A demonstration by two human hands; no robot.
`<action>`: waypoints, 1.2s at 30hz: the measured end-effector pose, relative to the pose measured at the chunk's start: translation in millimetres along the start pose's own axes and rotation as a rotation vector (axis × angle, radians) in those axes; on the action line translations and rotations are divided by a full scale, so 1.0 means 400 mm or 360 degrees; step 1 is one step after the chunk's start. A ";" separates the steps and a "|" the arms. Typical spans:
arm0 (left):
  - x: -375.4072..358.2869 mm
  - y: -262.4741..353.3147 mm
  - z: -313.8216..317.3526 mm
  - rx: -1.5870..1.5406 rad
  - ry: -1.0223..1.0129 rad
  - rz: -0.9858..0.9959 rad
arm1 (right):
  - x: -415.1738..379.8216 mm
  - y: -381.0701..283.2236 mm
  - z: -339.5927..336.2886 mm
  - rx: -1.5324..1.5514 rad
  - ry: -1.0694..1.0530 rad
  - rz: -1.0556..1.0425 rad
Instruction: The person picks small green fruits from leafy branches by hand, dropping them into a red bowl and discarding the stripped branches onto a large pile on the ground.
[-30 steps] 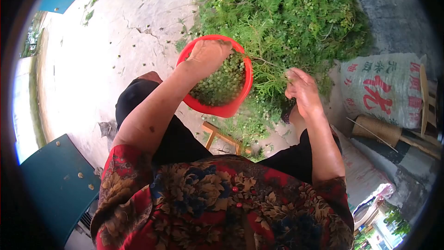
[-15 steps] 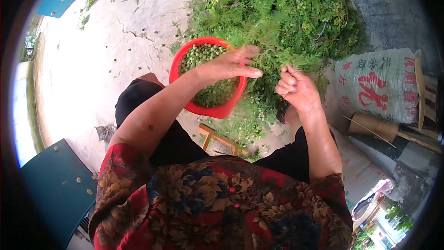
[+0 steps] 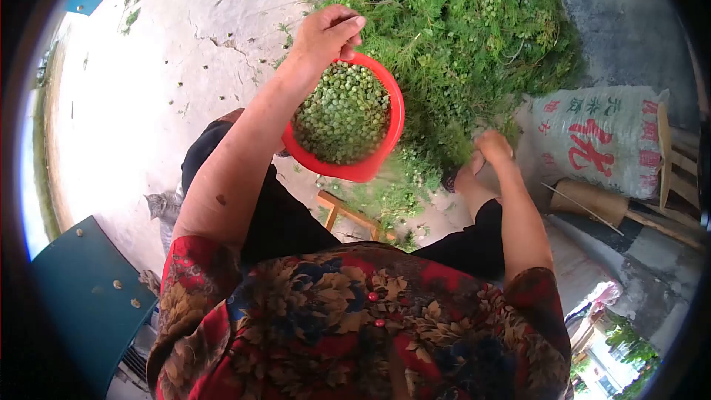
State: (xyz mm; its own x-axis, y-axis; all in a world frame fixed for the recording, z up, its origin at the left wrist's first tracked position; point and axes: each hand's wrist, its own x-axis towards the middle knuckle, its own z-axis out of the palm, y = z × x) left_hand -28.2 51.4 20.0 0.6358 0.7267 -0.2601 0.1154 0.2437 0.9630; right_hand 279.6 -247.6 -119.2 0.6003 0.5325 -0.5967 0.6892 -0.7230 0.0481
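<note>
My left hand (image 3: pixel 328 32) is over the far rim of a red basin (image 3: pixel 400 115), its fingers curled in with the thumb against them. Whatever it may hold is hidden. Small round green cones (image 3: pixel 344 115) fill much of the basin. My right hand (image 3: pixel 493 147) is low on the right, above my foot and beside the edge of a heap of green conifer sprigs (image 3: pixel 459 37). Its fingers look closed; what is in them is too blurred to make out.
A white woven sack with red print (image 3: pixel 596 141) lies at the right by a roll of twine (image 3: pixel 589 204). A wooden stool frame (image 3: pixel 348 215) is between my legs. A grey cat (image 3: pixel 167 207) is at the left, near a blue-green metal panel (image 3: pixel 92 296).
My hands have parted: the left moved up and left, the right dropped down and right. The sprig between them is no longer seen there. The basin sits slightly further right.
</note>
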 end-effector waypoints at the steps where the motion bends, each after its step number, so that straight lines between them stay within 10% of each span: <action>1: -0.005 0.017 -0.001 -0.0047 0.0013 0.0018 | 0.009 -0.010 -0.006 -0.0209 -0.0112 0.0024; 4: -0.004 0.017 -0.014 -0.0026 -0.0025 0.0059 | 0.072 -0.076 -0.073 -0.0621 -0.0172 -0.0052; 7: -0.017 0.027 -0.004 0.0001 -0.0050 0.0057 | -0.034 -0.414 -0.514 0.0733 -0.0023 -0.0642; 9: -0.024 0.026 -0.006 0.0000 -0.0054 0.0084 | -0.059 -0.496 -0.703 0.2620 -0.0215 -0.1751; 10: -0.027 0.024 -0.008 0.0015 -0.0067 0.0122 | -0.043 -0.510 -0.742 0.2645 0.0032 -0.1874; 15: -0.033 0.032 0.005 0.0081 -0.0126 0.0111 | 0.363 -0.429 -0.443 0.0838 0.0307 -0.0386; 24: -0.036 0.047 0.050 0.0095 -0.0317 -0.0111 | 0.525 -0.525 0.011 -0.0604 0.0616 -0.1062; 28: -0.012 0.042 0.041 0.0110 -0.0277 -0.0226 | 0.530 -0.538 -0.025 -0.1215 0.0217 -0.0775; 36: -0.020 0.046 0.066 0.0137 -0.0345 -0.0113 | 0.443 -0.342 0.021 0.0062 -0.0025 -0.0456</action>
State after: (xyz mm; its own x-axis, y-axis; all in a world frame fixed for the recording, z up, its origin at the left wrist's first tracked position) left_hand -11.1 32.9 41.5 0.7715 0.5527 -0.3151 0.2245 0.2269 0.9477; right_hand 288.4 -58.0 -238.2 0.3772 0.7108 -0.5937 0.8135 -0.5607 -0.1545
